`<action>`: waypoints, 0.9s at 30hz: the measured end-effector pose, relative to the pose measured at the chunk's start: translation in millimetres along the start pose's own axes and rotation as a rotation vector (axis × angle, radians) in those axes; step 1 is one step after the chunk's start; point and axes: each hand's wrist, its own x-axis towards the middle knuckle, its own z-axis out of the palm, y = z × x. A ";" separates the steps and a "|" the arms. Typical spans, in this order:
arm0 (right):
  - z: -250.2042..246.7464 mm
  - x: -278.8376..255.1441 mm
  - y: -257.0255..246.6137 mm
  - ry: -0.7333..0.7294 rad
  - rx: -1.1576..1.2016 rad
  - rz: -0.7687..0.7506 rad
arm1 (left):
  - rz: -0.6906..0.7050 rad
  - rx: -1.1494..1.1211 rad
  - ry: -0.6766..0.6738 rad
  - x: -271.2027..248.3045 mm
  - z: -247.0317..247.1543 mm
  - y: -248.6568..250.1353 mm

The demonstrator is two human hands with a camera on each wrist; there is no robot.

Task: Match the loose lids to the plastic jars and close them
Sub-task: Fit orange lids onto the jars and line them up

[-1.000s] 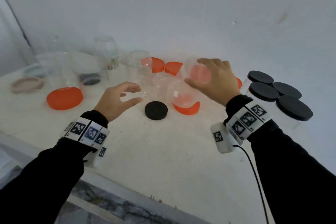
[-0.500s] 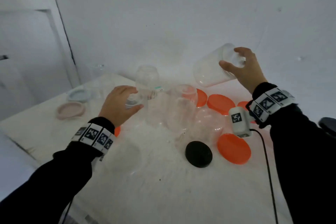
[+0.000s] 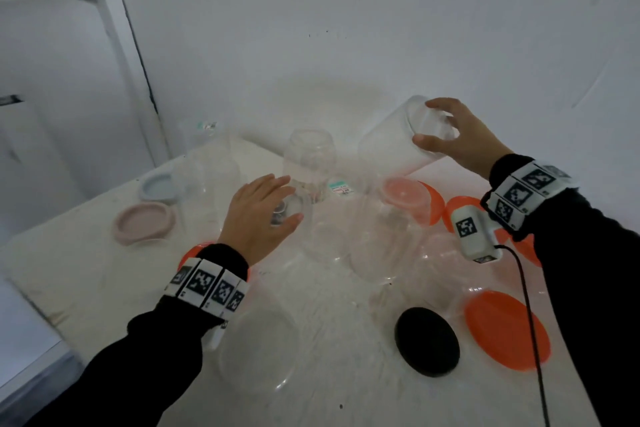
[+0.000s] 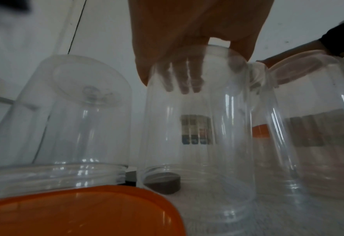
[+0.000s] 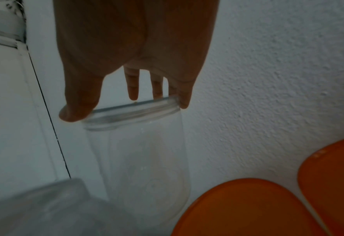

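Note:
My right hand [image 3: 433, 125] grips a clear plastic jar [image 3: 391, 146] by its open rim and holds it tilted in the air above the table's far side; the right wrist view shows the thumb and fingers [image 5: 133, 89] round the rim of that jar [image 5: 143, 159]. My left hand [image 3: 287, 201] holds the upturned base of another clear jar [image 4: 197, 135] that stands mouth down on the table. A black lid [image 3: 427, 340] lies at the front, with an orange lid [image 3: 507, 329] beside it.
Several more clear jars stand mouth down around the middle of the white table [image 3: 86, 270], one with a price label [image 3: 341, 188]. More orange lids [image 3: 433, 201] lie behind them. A pink lid [image 3: 145, 222] and a pale blue lid [image 3: 159, 185] sit at the left. A wall [image 3: 346, 28] is close behind.
My right hand has lifted a clear jar off the table and tilted it in the air. My left hand has reached forward onto an upturned jar. The view has swung left.

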 end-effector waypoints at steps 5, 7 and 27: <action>11.4 13.0 5.1 -0.051 -0.052 -0.003 | 0.031 0.003 0.039 -1.1 3.0 -1.5; 15.3 18.3 6.3 -0.083 -0.091 -0.013 | 0.048 0.018 0.051 -0.6 5.0 -2.7; 61.9 52.6 11.0 -0.486 -0.400 -0.004 | 0.069 0.051 0.110 -2.0 11.0 -5.6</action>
